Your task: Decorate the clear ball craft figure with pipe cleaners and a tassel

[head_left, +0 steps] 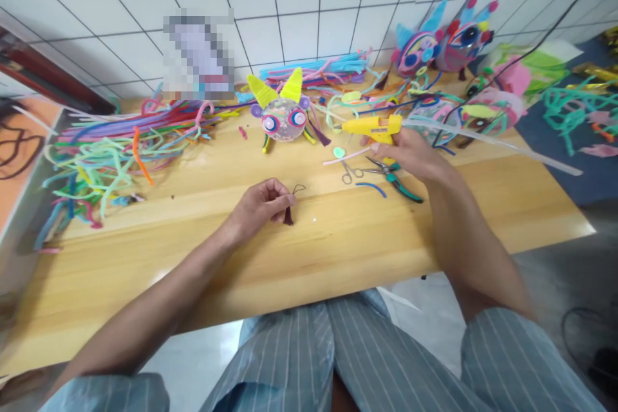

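Note:
Between the thumb and fingers of my left hand [263, 207] is a small dark purple tassel [288, 216], its thin loop sticking up past the fingertips. My right hand [410, 153] grips a yellow glue gun [371, 127] whose nozzle points left; a long clear glue stick [512, 143] trails from its back. Behind both hands stands a round figure [284, 121] with yellow horns, blue-and-pink eyes and one tassel hanging at its right side. Below the glue gun lie pliers [404, 190] with green handles, small scissors [351, 172] and a blue stem piece [371, 187].
Piles of colored pipe cleaners [106, 148] cover the table's left end, and a bundle of blue ones [313, 67] lies along the tiled wall. More decorated figures [418, 55] stand at the back right. A black cord [555, 16] crosses the right side.

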Demonstrator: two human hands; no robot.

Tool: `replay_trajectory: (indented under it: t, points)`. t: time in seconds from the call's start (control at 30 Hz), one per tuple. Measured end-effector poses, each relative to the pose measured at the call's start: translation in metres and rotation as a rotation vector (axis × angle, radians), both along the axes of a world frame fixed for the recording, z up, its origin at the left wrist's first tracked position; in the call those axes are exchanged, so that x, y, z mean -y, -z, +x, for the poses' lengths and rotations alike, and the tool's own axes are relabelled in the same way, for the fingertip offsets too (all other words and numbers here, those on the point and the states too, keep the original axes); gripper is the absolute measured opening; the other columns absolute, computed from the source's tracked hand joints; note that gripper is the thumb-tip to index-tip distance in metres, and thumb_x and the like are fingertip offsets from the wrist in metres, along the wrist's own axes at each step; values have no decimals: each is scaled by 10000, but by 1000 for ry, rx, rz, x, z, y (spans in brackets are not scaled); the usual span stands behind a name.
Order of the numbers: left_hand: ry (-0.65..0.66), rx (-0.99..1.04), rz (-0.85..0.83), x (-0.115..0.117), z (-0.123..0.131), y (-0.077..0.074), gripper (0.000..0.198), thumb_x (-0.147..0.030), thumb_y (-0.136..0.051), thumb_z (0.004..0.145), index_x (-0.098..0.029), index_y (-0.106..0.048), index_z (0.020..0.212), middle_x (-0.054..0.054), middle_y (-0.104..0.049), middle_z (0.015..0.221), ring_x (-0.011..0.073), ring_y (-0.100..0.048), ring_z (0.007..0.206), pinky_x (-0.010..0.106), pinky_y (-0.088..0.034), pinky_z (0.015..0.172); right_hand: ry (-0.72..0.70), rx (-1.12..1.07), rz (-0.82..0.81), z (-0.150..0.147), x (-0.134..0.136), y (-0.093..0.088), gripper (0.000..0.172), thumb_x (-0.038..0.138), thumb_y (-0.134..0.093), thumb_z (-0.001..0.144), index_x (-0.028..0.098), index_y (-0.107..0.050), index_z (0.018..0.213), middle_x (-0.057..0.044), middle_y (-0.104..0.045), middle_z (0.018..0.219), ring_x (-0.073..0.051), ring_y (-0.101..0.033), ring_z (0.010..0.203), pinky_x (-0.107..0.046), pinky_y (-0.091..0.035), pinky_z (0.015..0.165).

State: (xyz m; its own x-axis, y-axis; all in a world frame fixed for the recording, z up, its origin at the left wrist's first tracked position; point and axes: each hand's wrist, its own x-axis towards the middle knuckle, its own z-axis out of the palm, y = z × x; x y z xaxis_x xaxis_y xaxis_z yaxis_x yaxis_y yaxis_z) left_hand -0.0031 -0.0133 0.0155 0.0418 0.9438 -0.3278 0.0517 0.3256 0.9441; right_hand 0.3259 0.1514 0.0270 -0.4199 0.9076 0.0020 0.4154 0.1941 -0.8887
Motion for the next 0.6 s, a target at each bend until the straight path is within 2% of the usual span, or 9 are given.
replay_trajectory:
  t: [0.13, 0.27, 0.33, 0.4, 0.5, 0.6]
  points:
    - [-145, 179, -95, 3, -6, -7, 478, -336, -1065, 571, -166, -749, 885, 1, -764, 706, 100, -644, 526, 215, -526, 548, -100, 111, -6, 1, 14, -20, 313, 490, -813, 881, 260, -853, 1090, -67, -849, 1092, -342, -768, 1059, -543, -640, 1036]
    - [-167, 277, -193, 11, -6, -12, 490, -294, -1105, 514, -159, -796, 869, 0, -773, 751, 80, -640, 549, 197, -543, 565, -76, 213, -45, 31, 33, -33, 420, 589, -852, 852, 254, -856, 1105, -71, -858, 1116, -361, -762, 1101, -584, -622, 1072]
    - [-137, 310, -215, 15, -4, -11, 476, -306, -1108, 521, -157, -798, 851, 2, -766, 736, 79, -626, 536, 197, -533, 550, -1, 203, -101, 60, 44, -30, 436, 593, -867, 849, 249, -858, 1117, -89, -862, 1154, -349, -756, 1134, -538, -611, 1086]
    - [-105, 332, -213, 17, -2, -9, 448, -314, -1098, 554, -157, -791, 840, 12, -771, 743, 81, -618, 534, 200, -523, 545, 97, 202, -157, 93, 55, -24, 377, 544, -898, 851, 237, -866, 1068, -114, -866, 1165, -326, -750, 1134, -477, -596, 1080]
    - [-68, 343, -193, 19, 0, -3, 387, -301, -1064, 622, -163, -777, 841, 35, -791, 771, 110, -658, 570, 212, -508, 551, 221, 201, -170, 138, 65, -13, 304, 479, -1003, 742, 243, -833, 830, -123, -857, 1003, -304, -748, 1024, -445, -598, 1014]
    - [-49, 339, -173, 19, 1, 2, 341, -289, -1039, 663, -169, -775, 843, 40, -791, 764, 155, -720, 621, 229, -506, 566, 250, 198, -167, 164, 69, -7, 340, 494, -1029, 694, 268, -776, 706, -115, -833, 892, -312, -745, 990, -454, -614, 970]
